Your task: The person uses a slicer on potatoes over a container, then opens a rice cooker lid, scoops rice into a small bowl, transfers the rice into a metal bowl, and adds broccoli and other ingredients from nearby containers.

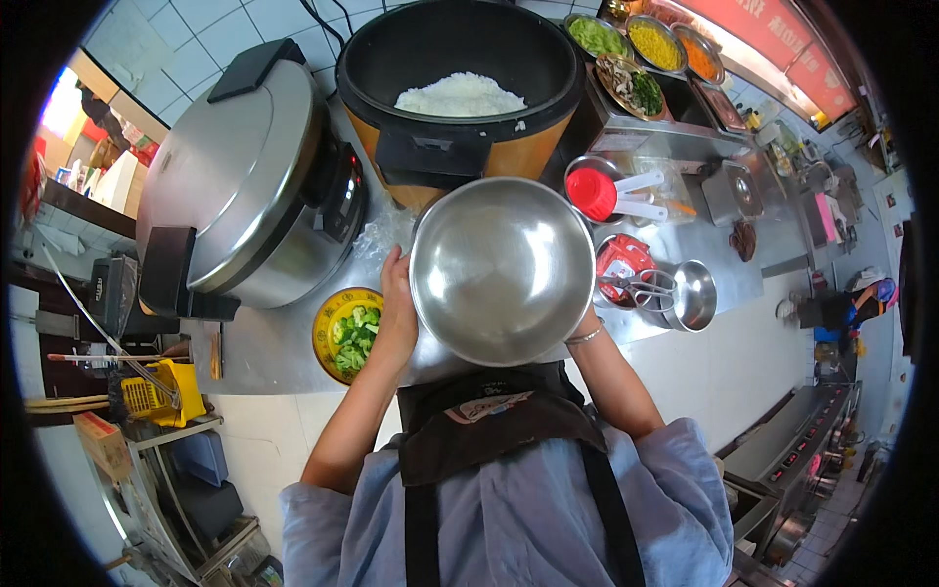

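A wide stainless-steel bowl [503, 271] is held up in front of my apron, its shiny inside facing me with nothing in it. On its left rim my left hand [398, 301] has hold, thumb side up. My right hand [585, 326], with a bracelet at the wrist, grips the lower right side, its fingers mostly hidden behind the bowl. Just beyond stands an open rice cooker [458, 158] with a mound of white rice [461, 95] inside. A yellow patterned bowl of broccoli [356, 337] sits on the counter by my left forearm.
A lidded rice cooker [235, 176] fills the left. To the right are red measuring scoops [593, 194] in a metal bowl, scissors [642, 286] over red packets, and a small steel bowl [693, 295]. Vegetable bowls [655, 44] stand at the back right. Another person [843, 304] is far right.
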`<action>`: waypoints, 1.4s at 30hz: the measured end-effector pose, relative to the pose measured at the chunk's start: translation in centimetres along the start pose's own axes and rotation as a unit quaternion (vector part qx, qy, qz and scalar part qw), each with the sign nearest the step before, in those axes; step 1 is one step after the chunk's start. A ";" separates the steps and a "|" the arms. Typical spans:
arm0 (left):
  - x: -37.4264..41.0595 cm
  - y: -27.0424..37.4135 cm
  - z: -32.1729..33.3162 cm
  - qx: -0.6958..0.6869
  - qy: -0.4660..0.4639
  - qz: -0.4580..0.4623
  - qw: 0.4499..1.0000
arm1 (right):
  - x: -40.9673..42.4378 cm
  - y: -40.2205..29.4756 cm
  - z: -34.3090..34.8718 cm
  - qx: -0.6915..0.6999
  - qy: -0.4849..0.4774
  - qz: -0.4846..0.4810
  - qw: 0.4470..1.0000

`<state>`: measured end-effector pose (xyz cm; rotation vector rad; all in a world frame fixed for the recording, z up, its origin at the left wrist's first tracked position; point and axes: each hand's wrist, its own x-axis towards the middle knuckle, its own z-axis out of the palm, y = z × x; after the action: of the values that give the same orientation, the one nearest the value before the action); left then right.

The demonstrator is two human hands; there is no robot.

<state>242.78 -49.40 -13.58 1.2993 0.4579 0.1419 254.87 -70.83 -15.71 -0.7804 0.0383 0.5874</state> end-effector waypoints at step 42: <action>7.9 0.0 -2.1 0.111 -0.110 -0.035 0.987 | -0.5 -1.6 5.1 -0.196 0.089 0.062 0.975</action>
<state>249.07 -44.70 -15.93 1.4963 0.3356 -0.1147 254.37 -68.54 -10.84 -1.2214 0.1391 0.6508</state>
